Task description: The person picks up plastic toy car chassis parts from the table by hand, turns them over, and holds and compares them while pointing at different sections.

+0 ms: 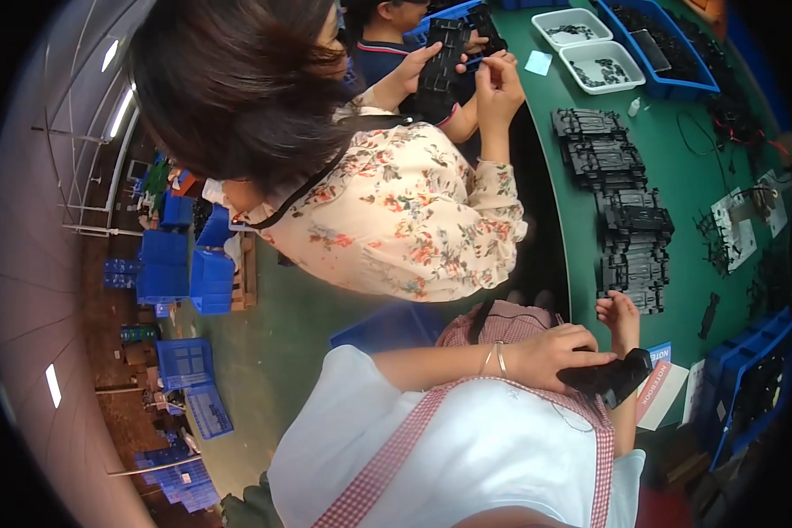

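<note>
Right now my left hand (pixel 559 350) has its grip closed over a black plastic part (pixel 609 377), held near my chest at the near edge of the green tabletop (pixel 686 189). My right hand (pixel 620 312) hangs just beyond it, fingers curled on nothing. I judge I'm handling one piece; a steady two-handed hold seems needed.

Green tabletop (pixel 686 189) carries a row of stacked black plastic frames (pixel 629 216), two white trays (pixel 590 48) of small dark parts and blue bins (pixel 669 53). A co-worker in a floral blouse (pixel 405 211) stands alongside. Blue crates (pixel 180 264) sit on the floor.
</note>
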Available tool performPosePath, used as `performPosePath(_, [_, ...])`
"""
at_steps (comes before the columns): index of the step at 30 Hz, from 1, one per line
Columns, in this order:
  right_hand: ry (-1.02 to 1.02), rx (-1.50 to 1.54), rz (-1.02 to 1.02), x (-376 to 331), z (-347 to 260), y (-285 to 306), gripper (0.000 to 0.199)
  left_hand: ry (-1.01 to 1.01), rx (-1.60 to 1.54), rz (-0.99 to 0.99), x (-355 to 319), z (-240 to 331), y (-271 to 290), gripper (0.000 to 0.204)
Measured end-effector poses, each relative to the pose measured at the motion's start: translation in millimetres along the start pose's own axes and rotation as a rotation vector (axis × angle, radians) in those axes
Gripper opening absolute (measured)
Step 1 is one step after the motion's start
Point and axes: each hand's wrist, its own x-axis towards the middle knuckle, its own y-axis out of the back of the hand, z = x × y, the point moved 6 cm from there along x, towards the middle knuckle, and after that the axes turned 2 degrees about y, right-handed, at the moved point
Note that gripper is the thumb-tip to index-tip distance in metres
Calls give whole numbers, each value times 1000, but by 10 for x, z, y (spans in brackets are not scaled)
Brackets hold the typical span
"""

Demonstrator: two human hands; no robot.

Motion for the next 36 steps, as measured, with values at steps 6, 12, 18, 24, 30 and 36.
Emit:
performPosePath(6, [4,18,31,-55,34,20,30,24,24,-58,18,16,18,75])
performPosePath(12, [-31,23,46,-43,81,-25,26,12,34,-59,17,-41,7,70])
performPosePath(18, [-35,41,69,-85,66,23,25,1,43,-100,32,-13,-7,72])
performPosePath(24, [-40,36,69,-105,80,4,24,14,61,-97,39,-8,-7,70])
performPosePath(30, [-35,36,63,-93,101,9,24,9,73,-88,40,12,-1,69])
performPosePath(36, [-37,12,62,-149,81,-2,25,12,69,-80,19,28,-28,69])
